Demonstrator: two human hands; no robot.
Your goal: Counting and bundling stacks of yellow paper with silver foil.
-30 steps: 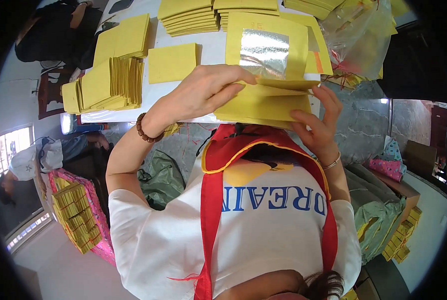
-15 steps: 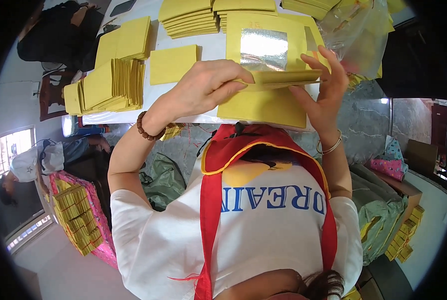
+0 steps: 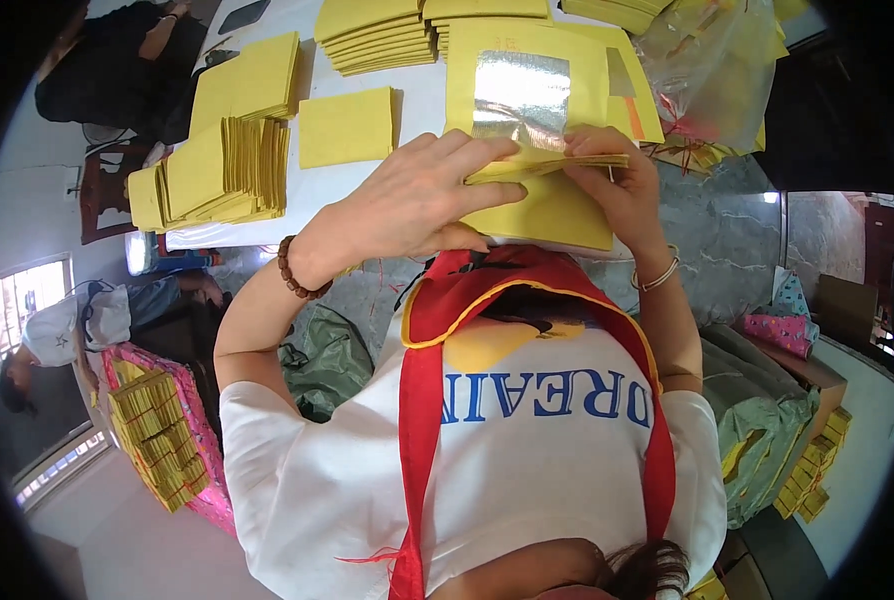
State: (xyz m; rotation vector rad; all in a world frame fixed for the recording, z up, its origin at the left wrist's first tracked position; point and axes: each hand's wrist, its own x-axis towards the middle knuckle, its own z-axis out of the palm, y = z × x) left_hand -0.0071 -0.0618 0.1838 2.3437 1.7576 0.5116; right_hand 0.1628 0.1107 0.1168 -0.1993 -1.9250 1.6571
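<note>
On the near edge of the white table, a yellow paper sheet (image 3: 542,215) is bent into a fold with its folded edge raised. My left hand (image 3: 407,195) holds the left end of that edge between its fingers, its thumb low near the table edge. At the other end, my right hand (image 3: 619,180) pinches the fold between thumb and fingers. Just beyond the fold lies a flat yellow sheet with a silver foil square (image 3: 522,85). A small folded yellow packet (image 3: 347,127) rests left of my hands.
Folded yellow packets (image 3: 232,165) stand in a row at the left. Yellow stacks (image 3: 377,35) sit at the back, beside a clear plastic bag (image 3: 712,75) at the right. Another person in black (image 3: 127,75) is at the far left. Green sacks (image 3: 767,420) stand on the floor.
My right hand has come down and inward, its fingers closing from spread to a pinch on the fold. My left hand has shifted slightly, with its fingers now more spread around the edge.
</note>
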